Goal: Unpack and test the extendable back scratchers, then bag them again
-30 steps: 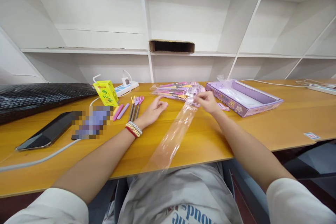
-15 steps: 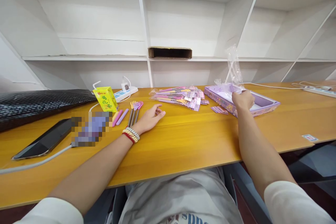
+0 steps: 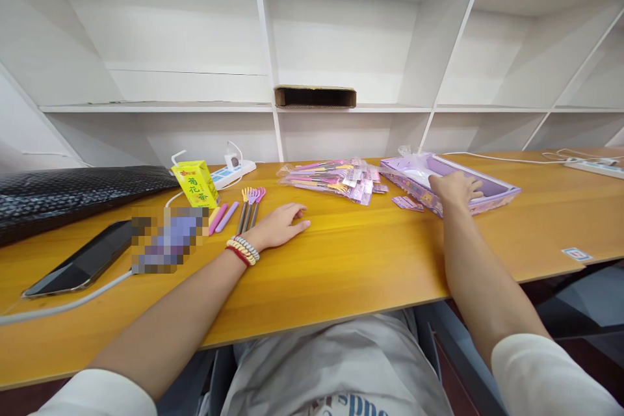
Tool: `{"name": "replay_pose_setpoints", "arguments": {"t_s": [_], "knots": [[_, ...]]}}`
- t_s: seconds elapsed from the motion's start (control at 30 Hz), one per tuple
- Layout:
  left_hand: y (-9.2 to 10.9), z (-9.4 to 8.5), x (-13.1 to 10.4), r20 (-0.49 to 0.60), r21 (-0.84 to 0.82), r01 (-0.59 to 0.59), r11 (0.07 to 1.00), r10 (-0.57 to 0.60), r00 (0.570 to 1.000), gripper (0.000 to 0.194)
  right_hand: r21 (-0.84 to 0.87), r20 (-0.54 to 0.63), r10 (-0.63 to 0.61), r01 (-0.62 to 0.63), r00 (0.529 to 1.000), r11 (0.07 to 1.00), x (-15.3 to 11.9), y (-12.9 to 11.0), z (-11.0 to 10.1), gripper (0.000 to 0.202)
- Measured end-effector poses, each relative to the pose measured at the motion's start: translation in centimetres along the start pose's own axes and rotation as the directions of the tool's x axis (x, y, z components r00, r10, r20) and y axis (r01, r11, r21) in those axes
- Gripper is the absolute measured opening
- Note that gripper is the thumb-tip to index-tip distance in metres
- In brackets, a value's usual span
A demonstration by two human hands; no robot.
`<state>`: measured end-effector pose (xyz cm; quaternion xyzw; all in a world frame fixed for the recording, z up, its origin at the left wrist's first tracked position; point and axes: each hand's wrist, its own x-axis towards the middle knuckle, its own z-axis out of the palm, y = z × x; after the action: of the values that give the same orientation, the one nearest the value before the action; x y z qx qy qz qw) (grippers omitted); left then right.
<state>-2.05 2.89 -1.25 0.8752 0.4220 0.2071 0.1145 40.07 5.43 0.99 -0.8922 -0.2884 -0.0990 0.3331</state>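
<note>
My left hand (image 3: 280,226) rests on the wooden tabletop with its fingers loosely apart and nothing in them. Beside its wrist lie several back scratchers (image 3: 252,203) with small claw-shaped heads in yellow, lilac and pink; the wrist partly covers their dark rods. Over the shallow purple box (image 3: 507,192), my right hand (image 3: 455,188) has its fingers spread. Inside that box, at its left end, is a crumpled clear plastic bag (image 3: 414,161). Between the hands sits a pile of plastic-wrapped back scratchers (image 3: 336,179), with small printed cards (image 3: 407,203) by the box.
Coloured foam-like handles (image 3: 227,216) lie near a yellow drink carton (image 3: 196,183) with a straw. A power strip (image 3: 234,173), a black phone (image 3: 80,259) and a white cable (image 3: 73,305) occupy the left. White shelves behind hold a cardboard box (image 3: 316,97).
My right hand has opened from a closed grip, and the clear bag that stood up above the box now lies low in it. My left hand's fingers have shifted slightly.
</note>
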Motion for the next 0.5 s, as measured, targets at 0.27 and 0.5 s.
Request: {"name": "replay_pose_setpoints", "arguments": {"t_s": [0.27,0.5], "knots": [[0.2,-0.2,-0.1,0.038,0.058,-0.028,0.998,0.025,0.999,0.045,-0.007,0.235,-0.374,0.386,0.897,0.922,-0.1,-0.9,0.3,0.044],[0.4,-0.3,-0.1,0.049,0.063,-0.035,0.997,0.032,0.998,0.043,-0.063,0.441,-0.332,0.398,0.834,0.915,-0.2,-0.9,1.1,0.044]]}}
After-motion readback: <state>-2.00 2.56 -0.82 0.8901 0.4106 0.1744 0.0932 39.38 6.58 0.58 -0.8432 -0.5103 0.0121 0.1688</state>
